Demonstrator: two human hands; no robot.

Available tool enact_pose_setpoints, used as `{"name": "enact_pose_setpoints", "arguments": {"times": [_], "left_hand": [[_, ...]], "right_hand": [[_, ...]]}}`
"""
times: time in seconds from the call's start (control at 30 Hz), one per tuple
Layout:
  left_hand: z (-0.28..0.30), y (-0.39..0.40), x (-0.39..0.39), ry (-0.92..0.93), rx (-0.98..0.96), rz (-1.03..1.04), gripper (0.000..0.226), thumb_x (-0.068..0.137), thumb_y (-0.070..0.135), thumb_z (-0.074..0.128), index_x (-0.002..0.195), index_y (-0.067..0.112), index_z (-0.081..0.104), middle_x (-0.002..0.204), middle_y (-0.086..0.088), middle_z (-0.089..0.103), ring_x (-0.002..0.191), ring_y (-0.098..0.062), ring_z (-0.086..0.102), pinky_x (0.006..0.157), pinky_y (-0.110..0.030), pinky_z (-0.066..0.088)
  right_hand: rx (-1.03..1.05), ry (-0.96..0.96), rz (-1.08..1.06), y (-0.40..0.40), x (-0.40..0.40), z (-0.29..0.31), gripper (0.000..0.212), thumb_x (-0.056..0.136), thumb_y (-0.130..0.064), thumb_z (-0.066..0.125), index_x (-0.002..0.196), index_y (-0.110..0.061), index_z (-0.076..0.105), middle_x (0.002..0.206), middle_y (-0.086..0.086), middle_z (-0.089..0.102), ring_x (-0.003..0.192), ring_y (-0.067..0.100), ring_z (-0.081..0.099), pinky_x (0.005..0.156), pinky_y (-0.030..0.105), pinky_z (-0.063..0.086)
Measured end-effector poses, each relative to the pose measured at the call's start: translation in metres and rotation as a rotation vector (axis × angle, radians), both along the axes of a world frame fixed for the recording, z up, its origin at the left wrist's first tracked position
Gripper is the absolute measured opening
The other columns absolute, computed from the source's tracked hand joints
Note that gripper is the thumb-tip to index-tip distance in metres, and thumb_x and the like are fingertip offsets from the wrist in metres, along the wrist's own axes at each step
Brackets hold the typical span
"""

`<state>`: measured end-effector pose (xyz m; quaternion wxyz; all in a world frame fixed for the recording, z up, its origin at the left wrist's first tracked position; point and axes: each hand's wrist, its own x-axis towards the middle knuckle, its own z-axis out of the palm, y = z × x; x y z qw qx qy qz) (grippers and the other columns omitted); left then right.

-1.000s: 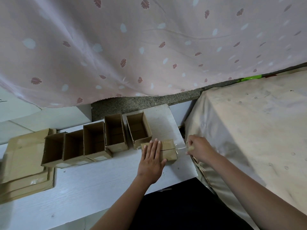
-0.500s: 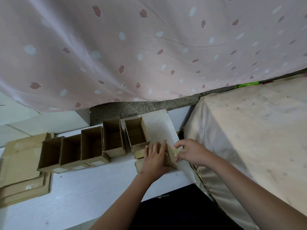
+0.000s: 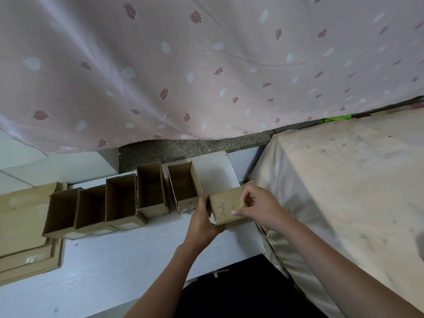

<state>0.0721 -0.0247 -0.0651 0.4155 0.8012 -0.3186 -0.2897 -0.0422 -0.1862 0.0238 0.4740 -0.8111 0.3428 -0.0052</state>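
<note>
A small cardboard box (image 3: 226,208) stands at the right end of the white table (image 3: 114,260), its flat taped face turned toward me. My left hand (image 3: 202,222) grips its left side from below. My right hand (image 3: 257,207) holds its right side, fingers curled over the top edge and the thumb pressing the tape on the face. Several open cardboard boxes (image 3: 151,191) stand in a row to the left, mouths up.
Flat cardboard sheets (image 3: 23,226) are stacked at the table's left end. A cloth-covered surface (image 3: 344,191) lies to the right. A pink patterned curtain (image 3: 206,65) hangs behind, above a grey stone ledge (image 3: 183,148).
The box lay flat under my left palm while my right hand pulled tape sideways. Both hands have since turned the box upright, and my right hand came in onto it.
</note>
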Motion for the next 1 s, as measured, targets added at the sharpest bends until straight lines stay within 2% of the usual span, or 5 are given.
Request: {"name": "enact_pose_setpoints", "arguments": {"times": [0.13, 0.57, 0.67, 0.73, 1.0], "left_hand": [[-0.004, 0.002, -0.003, -0.032, 0.075, -0.060, 0.090, 0.062, 0.025, 0.089, 0.132, 0.034, 0.033, 0.122, 0.008, 0.051, 0.095, -0.011, 0.057, 0.069, -0.032, 0.056], [-0.013, 0.025, 0.009, -0.177, 0.240, -0.143, 0.101, 0.075, 0.014, 0.079, 0.156, 0.023, 0.018, 0.156, -0.003, 0.018, 0.133, -0.028, 0.041, 0.097, -0.035, 0.052], [-0.011, 0.020, 0.002, -0.410, 0.329, -0.221, 0.096, 0.079, 0.015, 0.066, 0.158, 0.013, 0.012, 0.166, -0.007, 0.001, 0.153, -0.029, 0.001, 0.126, -0.040, 0.013], [-0.010, 0.013, -0.005, -0.498, 0.360, -0.307, 0.094, 0.085, 0.023, 0.059, 0.160, 0.010, 0.003, 0.167, -0.009, -0.010, 0.153, -0.025, -0.018, 0.120, -0.036, -0.018], [-0.023, 0.007, -0.016, -0.569, 0.397, -0.375, 0.082, 0.100, 0.062, 0.010, 0.156, 0.009, -0.018, 0.163, -0.007, -0.028, 0.149, -0.022, -0.030, 0.122, -0.037, -0.018]], "right_hand": [[-0.020, 0.039, 0.065, 0.005, 0.002, -0.006, 0.045, 0.071, -0.024, 0.089, 0.109, -0.034, 0.067, 0.092, -0.002, 0.059, 0.081, 0.013, 0.055, 0.064, 0.004, 0.037], [-0.101, 0.211, 0.209, 0.016, 0.012, -0.031, 0.018, 0.086, -0.019, 0.074, 0.104, -0.017, 0.075, 0.117, -0.013, 0.057, 0.103, 0.011, 0.065, 0.097, 0.027, 0.050], [-0.135, 0.218, 0.182, 0.021, 0.016, -0.035, 0.024, 0.077, -0.027, 0.084, 0.097, -0.023, 0.071, 0.090, -0.016, 0.057, 0.086, 0.008, 0.061, 0.076, 0.016, 0.047], [-0.166, 0.213, 0.207, 0.023, 0.020, -0.038, 0.026, 0.073, -0.030, 0.087, 0.092, -0.029, 0.069, 0.093, -0.012, 0.054, 0.083, 0.006, 0.057, 0.070, 0.011, 0.038], [-0.100, 0.144, 0.223, 0.025, 0.026, -0.041, 0.053, 0.076, -0.015, 0.083, 0.120, -0.038, 0.062, 0.087, -0.011, 0.053, 0.077, 0.006, 0.053, 0.079, 0.023, 0.051]]}}
